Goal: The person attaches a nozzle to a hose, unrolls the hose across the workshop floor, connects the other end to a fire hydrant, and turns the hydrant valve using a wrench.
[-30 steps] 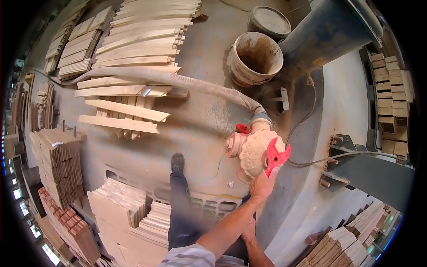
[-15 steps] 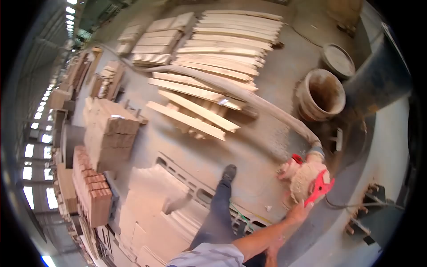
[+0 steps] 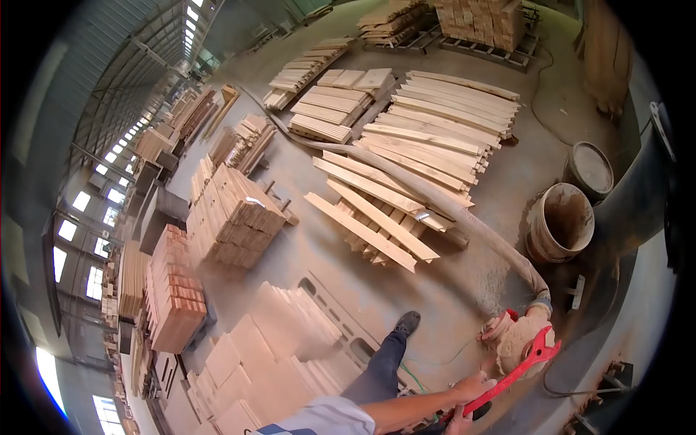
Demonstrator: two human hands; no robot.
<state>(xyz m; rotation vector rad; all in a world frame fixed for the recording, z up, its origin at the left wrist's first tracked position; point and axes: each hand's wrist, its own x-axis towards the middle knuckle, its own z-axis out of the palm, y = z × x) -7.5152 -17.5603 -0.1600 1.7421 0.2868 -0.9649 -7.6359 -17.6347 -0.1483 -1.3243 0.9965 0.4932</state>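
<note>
A long red open-ended wrench (image 3: 507, 378) slants up to the right, its forked jaw in front of a dust-caked, rounded fitting (image 3: 507, 355). My left hand (image 3: 473, 388) is closed around the middle of the wrench's handle. Lower down, my right hand (image 3: 458, 422) is wrapped round the handle near its end, partly cut off by the frame edge. I cannot tell whether the jaw touches the fitting. A thick dusty hose (image 3: 500, 243) runs across the floor and joins the fitting from above, and a small red part (image 3: 512, 315) shows on the fitting's side.
Stacked timber slats (image 3: 442, 123) lie ahead, with loose boards (image 3: 370, 210) nearer. Pale boards (image 3: 254, 362) are piled at lower left, beside a slotted metal rail (image 3: 330, 308). A dirty bucket (image 3: 562, 221) and a lidded one (image 3: 589, 172) stand right. My shoe (image 3: 408, 322) is on the floor.
The view has tilted up and left, showing more of the hall. My left hand has slid down the wrench's handle from near the jaw, and more of the handle now shows.
</note>
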